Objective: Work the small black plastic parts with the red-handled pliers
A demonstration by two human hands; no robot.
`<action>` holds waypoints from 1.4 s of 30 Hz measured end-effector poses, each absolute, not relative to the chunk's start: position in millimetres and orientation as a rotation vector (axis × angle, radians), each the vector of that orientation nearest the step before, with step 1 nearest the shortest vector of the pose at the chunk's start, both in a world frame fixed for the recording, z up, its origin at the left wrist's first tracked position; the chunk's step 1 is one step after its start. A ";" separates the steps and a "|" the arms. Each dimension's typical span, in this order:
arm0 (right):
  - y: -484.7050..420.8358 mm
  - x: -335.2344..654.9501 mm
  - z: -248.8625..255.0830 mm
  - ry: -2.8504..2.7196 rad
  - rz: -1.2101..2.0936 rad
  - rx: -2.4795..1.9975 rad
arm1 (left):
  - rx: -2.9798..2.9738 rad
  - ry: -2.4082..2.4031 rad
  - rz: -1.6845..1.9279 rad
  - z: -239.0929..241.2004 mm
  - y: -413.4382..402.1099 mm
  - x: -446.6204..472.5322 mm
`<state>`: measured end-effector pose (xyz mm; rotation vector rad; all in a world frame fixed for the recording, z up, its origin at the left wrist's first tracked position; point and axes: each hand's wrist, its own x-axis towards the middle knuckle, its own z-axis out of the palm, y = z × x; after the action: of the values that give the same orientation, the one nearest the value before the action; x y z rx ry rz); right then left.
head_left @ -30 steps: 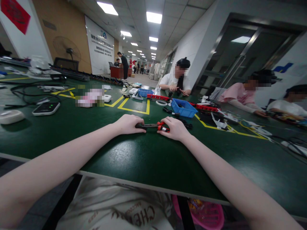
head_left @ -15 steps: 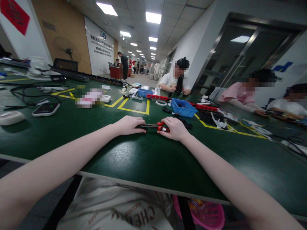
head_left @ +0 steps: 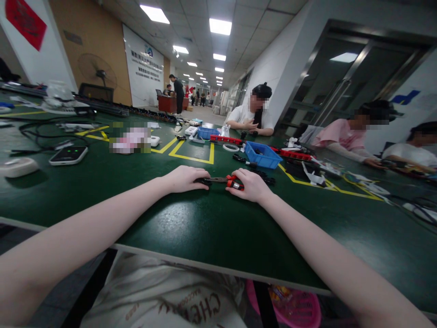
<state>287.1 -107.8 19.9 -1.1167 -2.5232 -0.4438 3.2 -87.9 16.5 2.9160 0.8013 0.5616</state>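
Note:
My right hand (head_left: 248,186) is closed round the red and black handles of a pair of long-nose pliers (head_left: 220,180). Their metal jaws point left and reach to the fingertips of my left hand (head_left: 186,179). Pinched between that hand's thumb and fingers is a small black part (head_left: 204,181); most of it is hidden, so its kind cannot be told. The jaw tips touch or overlap this part. Both hands are low over the green table (head_left: 177,228), with my forearms stretched forward.
Beyond my right hand stands a blue bin (head_left: 262,155), with black cable pieces (head_left: 244,159) beside it. A roll of white tape (head_left: 231,147) and a red tray (head_left: 223,139) lie farther back. At left are a white phone-like device (head_left: 68,155) and cables. Co-workers sit across and to the right.
My hands and the pliers keep nearly the same pose. The whole view has shifted slightly. The co-worker across the table has brought their hands together.

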 end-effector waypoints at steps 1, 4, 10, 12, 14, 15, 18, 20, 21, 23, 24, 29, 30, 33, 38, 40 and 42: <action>-108.0 287.0 20.0 -2.522 -0.442 -1.118 | 2.905 0.790 0.575 16.2 -87.1 3.0; -107.8 286.3 20.2 -2.530 -0.467 -1.118 | 2.905 0.760 0.604 15.3 -84.9 2.7; -107.5 285.3 20.7 -2.555 -0.498 -1.118 | 2.928 0.730 0.575 16.5 -85.7 3.0; -107.9 285.1 21.2 -2.567 -0.484 -1.114 | 2.932 0.725 0.560 17.4 -86.6 3.1; -108.0 285.0 21.5 -2.576 -0.474 -1.115 | 2.940 0.730 0.554 17.8 -87.2 3.4; -108.0 285.0 21.6 -2.580 -0.469 -1.116 | 2.948 0.733 0.555 17.8 -87.2 3.6; -107.2 285.3 21.3 -2.586 -0.452 -1.122 | 2.981 0.737 0.577 17.8 -87.0 4.3; -106.6 285.6 21.0 -2.589 -0.442 -1.122 | 3.003 0.742 0.598 18.6 -86.9 4.3; -106.4 285.7 20.8 -2.590 -0.440 -1.121 | 3.013 0.746 0.607 19.4 -87.0 4.0; -106.2 285.9 20.6 -2.590 -0.442 -1.122 | 3.029 0.754 0.610 21.2 -87.0 2.6; -106.2 286.0 20.5 -2.589 -0.443 -1.122 | 3.033 0.757 0.606 22.2 -86.9 1.5; -106.0 286.3 19.9 -2.584 -0.452 -1.130 | 3.021 0.745 0.586 24.9 -84.4 -4.2; -105.8 286.3 19.8 -2.582 -0.454 -1.131 | 3.015 0.734 0.586 25.0 -83.8 -4.9; -105.6 286.2 19.9 -2.582 -0.447 -1.119 | 3.007 0.703 0.577 25.0 -82.5 -5.9; -106.5 285.7 21.2 -2.566 -0.464 -1.110 | 2.989 0.686 0.574 23.9 -80.6 -7.4; -106.9 285.7 21.4 -2.564 -0.473 -1.113 | 2.981 0.693 0.561 22.8 -79.3 -8.2; -107.0 285.7 21.2 -2.556 -0.485 -1.115 | 2.975 0.705 0.546 21.8 -78.3 -8.6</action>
<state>285.7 -107.0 21.2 -1.1147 -2.5560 -0.4847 -8.6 -78.3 21.8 2.9752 0.7047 0.5461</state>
